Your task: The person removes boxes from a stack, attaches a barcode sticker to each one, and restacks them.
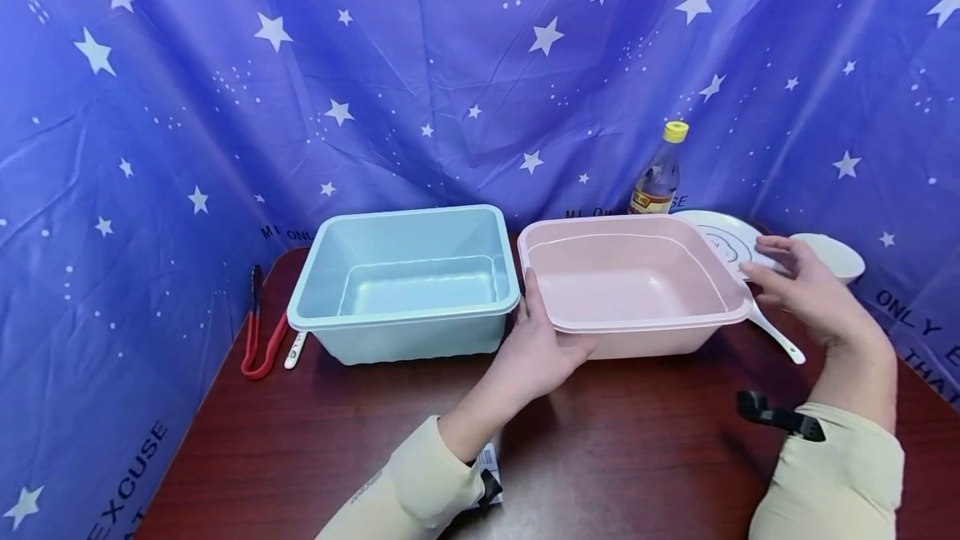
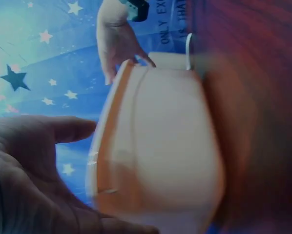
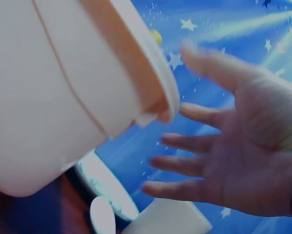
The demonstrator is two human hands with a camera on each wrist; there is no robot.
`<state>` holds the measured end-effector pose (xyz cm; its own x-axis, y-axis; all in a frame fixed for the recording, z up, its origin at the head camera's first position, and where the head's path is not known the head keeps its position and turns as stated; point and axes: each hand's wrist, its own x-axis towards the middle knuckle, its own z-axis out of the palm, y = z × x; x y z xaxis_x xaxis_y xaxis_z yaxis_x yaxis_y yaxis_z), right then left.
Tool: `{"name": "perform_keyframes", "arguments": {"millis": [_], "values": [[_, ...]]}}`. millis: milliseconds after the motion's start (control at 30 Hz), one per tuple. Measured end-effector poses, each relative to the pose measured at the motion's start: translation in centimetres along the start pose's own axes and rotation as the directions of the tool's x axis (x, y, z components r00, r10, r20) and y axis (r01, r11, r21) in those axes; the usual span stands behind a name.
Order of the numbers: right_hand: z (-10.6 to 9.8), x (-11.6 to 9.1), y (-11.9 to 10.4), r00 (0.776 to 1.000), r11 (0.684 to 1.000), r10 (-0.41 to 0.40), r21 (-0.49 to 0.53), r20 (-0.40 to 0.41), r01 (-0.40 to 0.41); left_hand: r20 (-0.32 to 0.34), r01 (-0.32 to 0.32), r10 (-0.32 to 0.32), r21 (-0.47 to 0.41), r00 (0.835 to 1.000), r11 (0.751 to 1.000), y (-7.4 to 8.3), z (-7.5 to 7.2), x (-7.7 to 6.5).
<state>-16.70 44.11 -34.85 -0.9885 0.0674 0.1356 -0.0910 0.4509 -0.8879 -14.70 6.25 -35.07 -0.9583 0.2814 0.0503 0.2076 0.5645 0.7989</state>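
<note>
A pink plastic basin [image 1: 637, 344] stands on the table, close beside a light blue basin [image 1: 420, 344]. My left hand [image 1: 536, 348] is at the pink basin's left front corner, its fingers reaching up into the gap between the two basins. In the left wrist view its thumb stands apart from the rim, and whether the fingers touch the wall is hard to tell. My right hand [image 1: 810, 290] hovers off the basin's right end, over a white plate [image 1: 731, 232]. In the right wrist view its fingers are spread, holding nothing.
A bottle with a yellow cap [image 1: 658, 177] stands behind the pink basin. To the right are a white bowl [image 1: 836, 257] and a white spoon handle [image 1: 780, 336]. Red-handled tongs [image 1: 258, 369] and another white handle [image 1: 297, 351] lie left. A packet [image 1: 489, 465] lies under my left wrist.
</note>
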Motion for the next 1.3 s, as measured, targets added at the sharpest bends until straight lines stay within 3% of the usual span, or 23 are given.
{"name": "perform_keyframes", "arguments": {"millis": [100,200,333,433,533,633,700,800,867,933,1067,1200,1300], "values": [[0.2,-0.8,-2.5,0.976,0.999,0.018,0.039,-0.217,-0.009,0.021,-0.002,-0.002,0.186,1.000,0.983,0.7,-1.0,-0.7],[0.7,-1.2,-4.4,0.922,0.978,0.014,0.198,-0.387,0.068,0.055,-0.027,0.007,0.360,0.998,0.932,1.5,-2.2,-1.6],[2.0,-1.1,-6.9,0.851,0.902,0.006,0.370,-0.524,0.222,0.119,-0.077,0.020,0.498,0.993,0.864,2.0,-4.0,-2.6],[3.1,-1.0,-8.5,0.821,0.854,-0.030,0.412,-0.569,0.317,0.175,-0.119,0.032,0.516,0.984,0.848,1.8,-5.4,-3.1],[4.4,-1.3,-10.1,0.820,0.790,-0.107,0.453,-0.562,0.414,0.218,-0.157,0.055,0.482,0.974,0.862,1.2,-6.7,-3.6],[5.8,-1.7,-11.6,0.838,0.707,-0.221,0.510,-0.500,0.490,0.260,-0.179,0.072,0.416,0.963,0.891,0.3,-7.7,-4.0],[6.7,-2.0,-12.5,0.855,0.663,-0.307,0.551,-0.417,0.507,0.280,-0.190,0.085,0.372,0.956,0.909,-0.4,-8.2,-4.3],[8.0,-2.5,-13.6,0.866,0.621,-0.429,0.613,-0.255,0.488,0.304,-0.196,0.091,0.334,0.948,0.922,-1.5,-8.8,-4.7],[9.1,-2.9,-14.4,0.860,0.623,-0.484,0.626,-0.162,0.469,0.315,-0.196,0.088,0.331,0.945,0.923,-2.4,-9.1,-4.9],[10.3,-3.4,-15.3,0.854,0.653,-0.514,0.609,-0.080,0.451,0.325,-0.193,0.080,0.333,0.942,0.923,-3.3,-9.3,-5.1],[13.1,-4.1,-16.7,0.829,0.748,-0.552,0.488,0.084,0.449,0.351,-0.190,0.075,0.304,0.934,0.933,-4.9,-9.7,-5.3],[15.9,-4.6,-17.0,0.807,0.839,-0.507,0.390,0.303,0.381,0.359,-0.191,0.092,0.250,0.929,0.949,-6.3,-10.2,-5.5],[17.9,-5.0,-16.6,0.760,0.891,-0.431,0.365,0.488,0.271,0.374,-0.183,0.090,0.220,0.923,0.958,-7.2,-10.6,-5.8]]}}
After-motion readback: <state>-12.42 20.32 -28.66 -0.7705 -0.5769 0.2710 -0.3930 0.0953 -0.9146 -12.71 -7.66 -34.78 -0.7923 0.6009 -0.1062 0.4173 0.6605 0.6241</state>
